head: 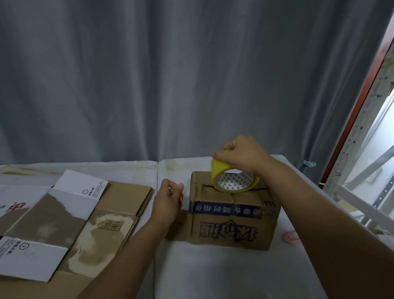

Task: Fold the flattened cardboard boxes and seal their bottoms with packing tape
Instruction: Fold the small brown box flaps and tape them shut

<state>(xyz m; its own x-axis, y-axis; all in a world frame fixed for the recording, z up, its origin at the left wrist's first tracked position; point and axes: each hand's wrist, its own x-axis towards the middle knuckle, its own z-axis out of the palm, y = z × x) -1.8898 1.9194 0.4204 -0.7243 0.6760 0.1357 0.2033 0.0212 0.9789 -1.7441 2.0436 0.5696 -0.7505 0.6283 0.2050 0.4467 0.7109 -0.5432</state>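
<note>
Nearest, on the left of the table [227, 283], lies a pile of flattened cardboard boxes [48, 227]: thin corrugated sheets, brown with white printed flaps, their faces scuffed and patchy where a top layer has torn away. They look light and stiff along the flutes but ready to bend at the scored creases, so a box is best taken by two opposite edges near a crease and pushed open into a square. The table wears a white cloth, faintly stained.

Farther in, the left hand [167, 201] hovers just beside the left wall of the folded box [232, 219], fingers loosely curled, holding nothing. That box stands upside down, its print inverted, bottom flaps closed with a dark seam showing along the top; an empty carton like this should slide easily under a pull, so it wants steadying.

On its top rests the yellow tape roll [233, 180], tilted, its white patterned core facing the camera. The right hand's [241, 153] grip pinches the roll's upper rim. The roll is rigid and smooth, and its film will cling.

Beyond hangs a grey curtain [175, 64].
</note>
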